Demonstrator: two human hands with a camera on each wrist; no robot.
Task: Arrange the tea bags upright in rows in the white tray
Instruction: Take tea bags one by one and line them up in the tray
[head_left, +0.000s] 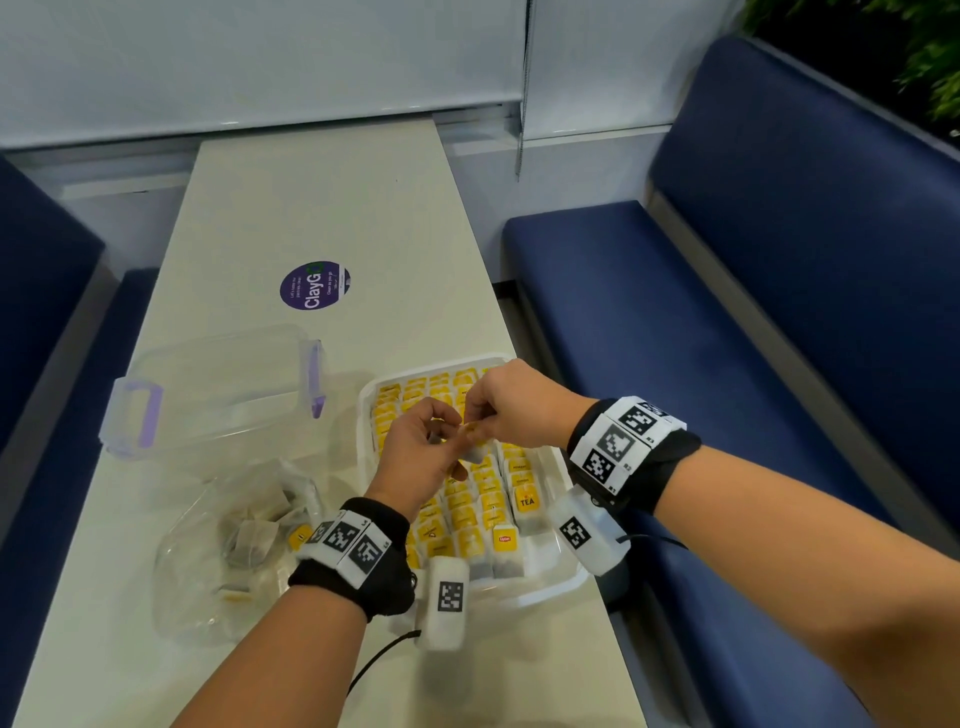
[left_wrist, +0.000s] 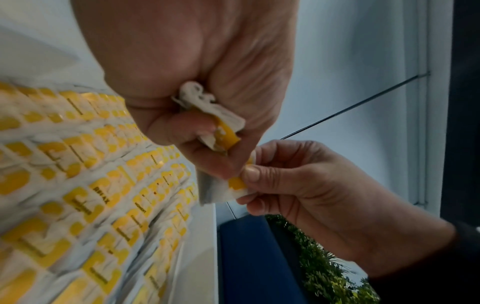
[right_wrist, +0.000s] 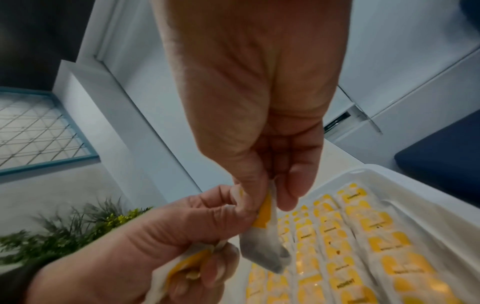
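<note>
Head view: both grips pinch one tea bag (head_left: 475, 451) over white tray (head_left: 563, 584); left wrist view reveals second bag (left_wrist: 221, 125) in left palm.

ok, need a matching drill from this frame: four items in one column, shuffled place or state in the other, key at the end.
Items
1. white tray
2. clear lidded container
3. clear plastic bag
4. tea bag pinched by both hands

Place or state
A. held in the air above the tray
B. on the table's right side, filled with upright rows of yellow-tagged bags
C. at the left, far side of the table, purple latches
D. at the left, near side, a few loose tea bags inside

Pairs: 1-B, 2-C, 3-D, 4-A
</note>
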